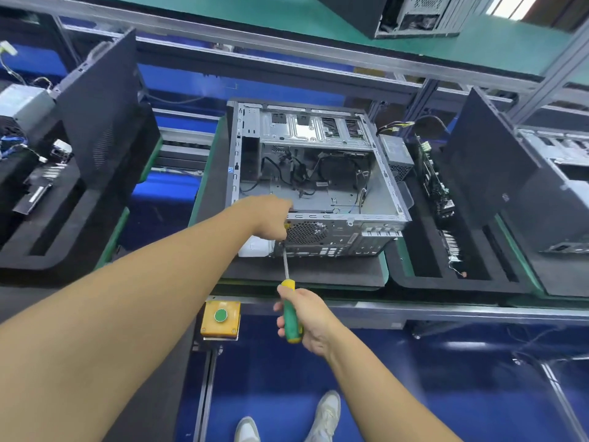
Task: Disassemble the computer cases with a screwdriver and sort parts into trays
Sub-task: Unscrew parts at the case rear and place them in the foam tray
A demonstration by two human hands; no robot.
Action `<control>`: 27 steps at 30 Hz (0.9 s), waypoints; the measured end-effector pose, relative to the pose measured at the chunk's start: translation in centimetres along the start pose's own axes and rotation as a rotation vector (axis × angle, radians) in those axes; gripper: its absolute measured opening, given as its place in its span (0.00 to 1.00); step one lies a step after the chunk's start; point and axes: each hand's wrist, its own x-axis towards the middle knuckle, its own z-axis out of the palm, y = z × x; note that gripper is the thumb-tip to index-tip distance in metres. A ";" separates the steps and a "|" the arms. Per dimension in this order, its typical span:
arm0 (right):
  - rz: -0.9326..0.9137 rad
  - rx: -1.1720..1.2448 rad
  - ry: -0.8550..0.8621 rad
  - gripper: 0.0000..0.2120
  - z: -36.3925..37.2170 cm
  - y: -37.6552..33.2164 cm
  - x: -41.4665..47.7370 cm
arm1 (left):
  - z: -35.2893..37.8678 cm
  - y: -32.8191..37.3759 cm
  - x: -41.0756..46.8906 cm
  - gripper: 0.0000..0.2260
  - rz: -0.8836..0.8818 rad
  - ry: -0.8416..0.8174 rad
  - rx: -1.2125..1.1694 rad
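Note:
An open grey computer case [379, 186] lies on a black foam tray [306, 272] in the middle of the line, its inside showing loose black cables. My right hand [306, 320] grips the green and yellow handle of a screwdriver [291, 311]; its shaft points up at the case's rear panel near the fan grille. My left hand [271, 218] rests curled on the near left corner of the case, right at the screwdriver's tip. What its fingers hold is hidden.
A black foam tray [424, 275] at the right holds a power supply [396, 154] and circuit boards. Another tray [47, 224] at the left holds parts and a leaning black side panel [102, 106]. A yellow box with a green button [220, 317] sits on the front rail.

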 end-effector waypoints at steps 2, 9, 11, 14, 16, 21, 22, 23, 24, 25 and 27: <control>0.057 0.072 -0.066 0.15 -0.2 -0.3 -0.1 | 0.1 -0.1 0.0 0.24 0.012 0.005 -0.010; -0.042 0.058 -0.026 0.07 -0.5 0.7 0.2 | 1.6 1.5 -5.0 0.07 0.118 0.767 -0.366; -0.084 0.049 0.000 0.05 -0.7 0.9 0.4 | 4.0 3.1 -7.2 0.02 -0.031 0.853 -0.690; -0.108 0.041 0.028 0.08 -0.8 0.9 0.5 | 7.7 5.9 -8.9 0.04 -0.204 0.815 -0.923; -0.116 0.025 0.041 0.10 -0.8 0.8 0.5 | 9.5 6.6 -8.0 0.05 -0.408 0.669 -1.047; -0.131 -0.067 0.082 0.13 -1.1 0.7 0.5 | 10.0 6.6 -4.0 0.10 -0.691 0.248 -1.796; -0.127 -0.071 0.084 0.14 -1.1 0.6 0.5 | 9.9 6.7 -3.4 0.10 -0.711 0.293 -1.830; -0.121 -0.072 0.085 0.14 -1.2 0.5 0.5 | 9.9 6.7 -3.1 0.10 -0.735 0.337 -1.880; -0.114 -0.072 0.085 0.14 -1.3 0.4 0.5 | 9.8 6.7 -2.9 0.09 -0.755 0.368 -1.923; -0.105 -0.074 0.084 0.13 -1.4 0.4 0.5 | 10.0 6.7 -2.6 0.09 -0.773 0.395 -1.943; -0.088 -0.080 0.084 0.13 -1.6 0.4 0.7 | 10.0 6.7 -2.5 0.09 -0.789 0.414 -1.927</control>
